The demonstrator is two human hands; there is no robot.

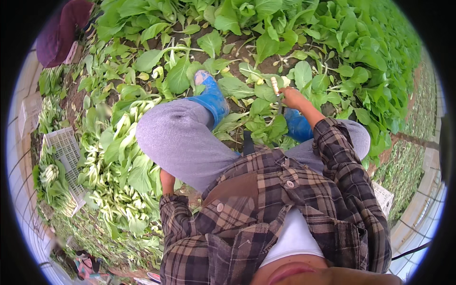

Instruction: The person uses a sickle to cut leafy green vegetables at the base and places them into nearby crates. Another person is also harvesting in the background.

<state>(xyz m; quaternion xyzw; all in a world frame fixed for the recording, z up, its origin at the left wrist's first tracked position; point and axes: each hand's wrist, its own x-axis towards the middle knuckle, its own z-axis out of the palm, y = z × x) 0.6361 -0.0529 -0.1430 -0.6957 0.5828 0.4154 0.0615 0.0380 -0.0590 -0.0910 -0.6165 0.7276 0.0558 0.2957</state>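
Observation:
My right hand (293,98) holds a tool with a light ringed handle (274,86) and a dark metal part, above loose leaves between my blue boots (211,98). The tool's working end is partly hidden, so its exact kind cannot be told. My left hand (167,181) is beside my left thigh, next to a heap of cut leafy greens (123,199) with pale stems. Its fingers are hidden behind the leg, and whether they hold anything cannot be seen.
Dense standing leafy greens (367,60) grow ahead and to the right. A white plastic crate (66,153) lies at the left beside bundled greens (57,181). Another person's clothed leg (60,35) is at the upper left. A second white crate (383,196) is behind my right arm.

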